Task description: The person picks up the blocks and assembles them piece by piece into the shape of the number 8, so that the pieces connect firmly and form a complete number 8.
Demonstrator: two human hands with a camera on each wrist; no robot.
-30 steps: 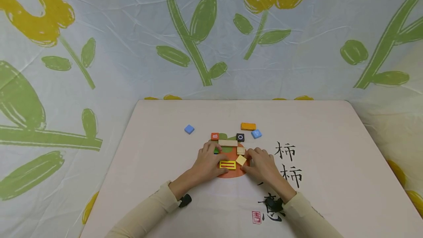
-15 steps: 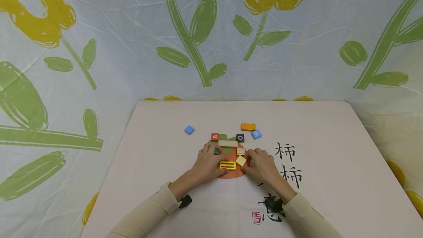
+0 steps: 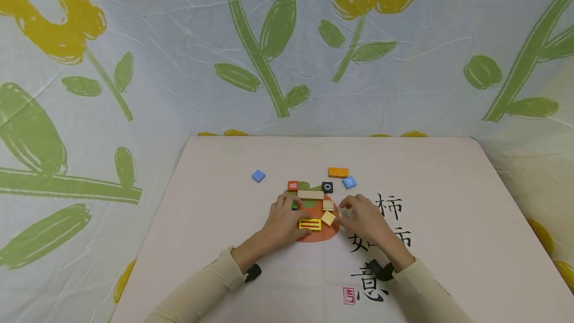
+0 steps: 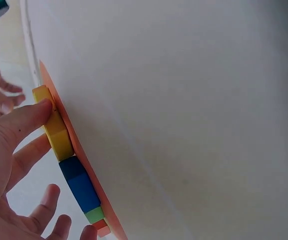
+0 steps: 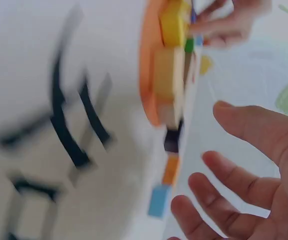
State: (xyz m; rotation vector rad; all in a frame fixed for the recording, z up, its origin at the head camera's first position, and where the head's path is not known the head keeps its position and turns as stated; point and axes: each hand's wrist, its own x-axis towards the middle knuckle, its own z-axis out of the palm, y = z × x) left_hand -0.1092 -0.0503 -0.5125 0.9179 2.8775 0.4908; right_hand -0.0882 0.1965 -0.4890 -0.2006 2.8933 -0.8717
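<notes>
My left hand (image 3: 283,221) pinches a yellow block with red stripes (image 3: 310,225) between thumb and index finger. In the left wrist view, the yellow block (image 4: 57,127) touches a blue block (image 4: 81,184). My right hand (image 3: 365,219) is apart from the blocks, its fingers relaxed with nothing between them. Left of it, a pale wooden square block (image 3: 328,218) lies turned at an angle beside the yellow one. A lined wooden block (image 3: 328,205) sits behind that. A long wooden block (image 3: 310,194) lies between a red letter block (image 3: 293,186) and a black letter block (image 3: 327,187).
These blocks lie on or around a printed orange fruit (image 3: 320,236) on the tabletop (image 3: 215,203). An orange block (image 3: 338,172) and a blue block (image 3: 349,182) are behind at the right. Another blue block (image 3: 258,176) is at the left. Flowered cloth (image 3: 179,64) surrounds the table.
My right hand has drawn away to the right from the pale square block, and its fingers have spread. The left hand stays on the yellow block.
</notes>
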